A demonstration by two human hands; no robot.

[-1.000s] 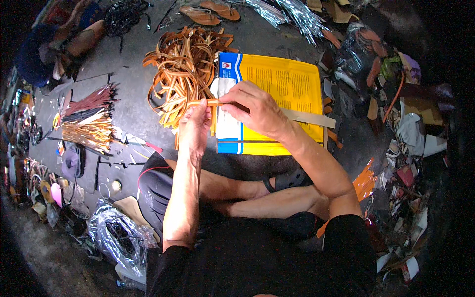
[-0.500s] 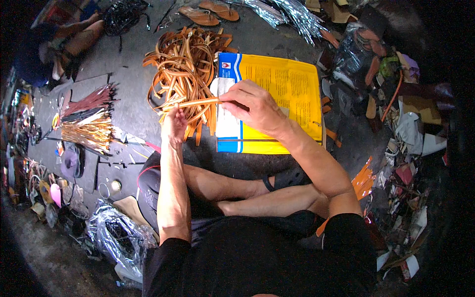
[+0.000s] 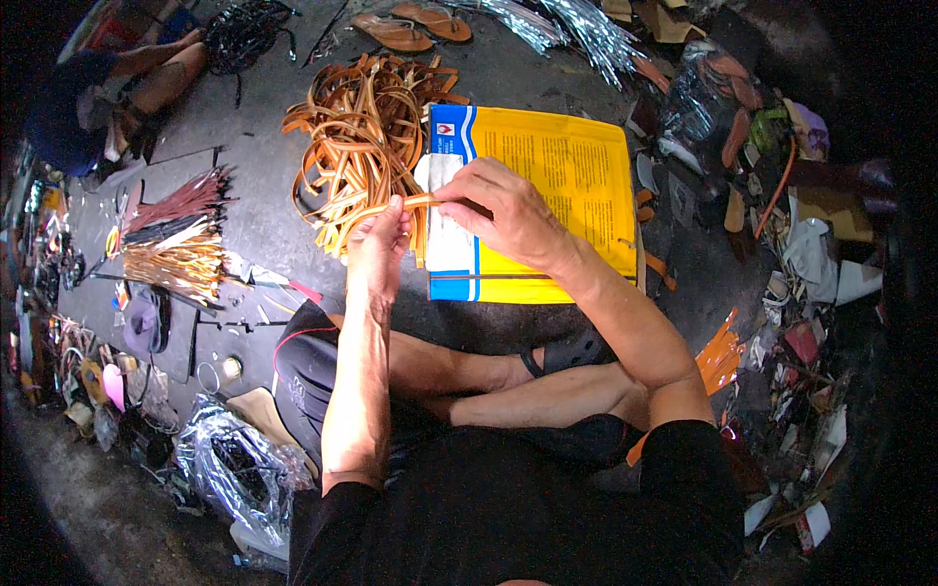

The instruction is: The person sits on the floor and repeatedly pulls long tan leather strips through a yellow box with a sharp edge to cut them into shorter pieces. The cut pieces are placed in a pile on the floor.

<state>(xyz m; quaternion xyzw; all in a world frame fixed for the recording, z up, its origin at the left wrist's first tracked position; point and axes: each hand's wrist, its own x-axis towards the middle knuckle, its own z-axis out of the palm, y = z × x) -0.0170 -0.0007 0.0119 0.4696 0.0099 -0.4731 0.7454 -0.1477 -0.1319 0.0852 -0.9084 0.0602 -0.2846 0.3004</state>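
Observation:
A narrow tan-orange strip (image 3: 418, 201) runs between my two hands. My left hand (image 3: 379, 242) pinches it with thumb and fingers, just in front of a tangled pile of similar strips (image 3: 363, 122). The strip's other end is pinched in my right hand (image 3: 503, 213), above the white edge of a yellow panel (image 3: 576, 166) with a blue and white border. The panel lies in front of my crossed legs, right of the pile. My right fingers hide the strip's very end.
Bundles of brown, black and gold strips (image 3: 176, 234) lie at the left. Sandals (image 3: 396, 32) and silvery strips (image 3: 586, 39) lie at the far side. Scraps and plastic bags (image 3: 699, 107) crowd the right. Another person (image 3: 73, 107) sits at the far left.
My left hand has slid right and slightly nearer, closer to my right hand, so less strip shows between them. My right hand has stayed almost in place.

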